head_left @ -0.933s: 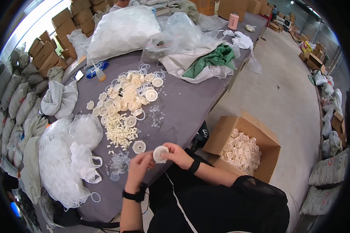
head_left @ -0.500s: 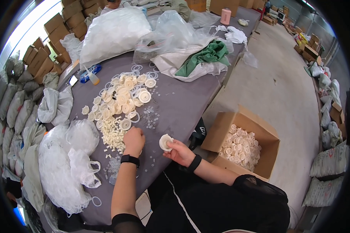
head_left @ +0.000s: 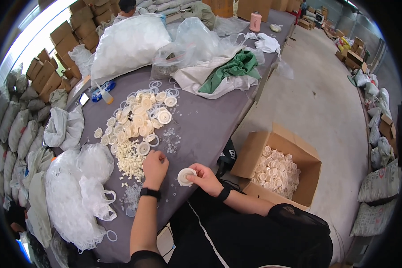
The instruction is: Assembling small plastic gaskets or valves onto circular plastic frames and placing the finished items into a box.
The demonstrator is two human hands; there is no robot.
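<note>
A round cream plastic cap (head_left: 183,177) is pinched by its edge between the thumb and fingers of my right hand (head_left: 206,179), its flat face turned up. My left hand (head_left: 156,167) is closed with its fingers curled, just left of the cap and apart from it. What it holds, if anything, is hidden. Beside it lies a heap of small cream plastic pegs (head_left: 130,161). Farther off spreads a pile of larger round cream parts (head_left: 140,118), with clear rings (head_left: 155,84) among and behind them. Tiny clear washers (head_left: 170,139) are scattered to the right.
An open cardboard box (head_left: 306,178) full of cream caps stands right of the table (head_left: 205,129). Plastic bags (head_left: 71,192) of clear rings lie at the left. A big white bag (head_left: 131,44), a green cloth (head_left: 232,71) and a pink bottle (head_left: 255,21) are at the back.
My right hand has moved slightly left and the cap has turned flatter, its face now upward. My left hand stays near the pegs, its fingers shifted a little toward the cap.
</note>
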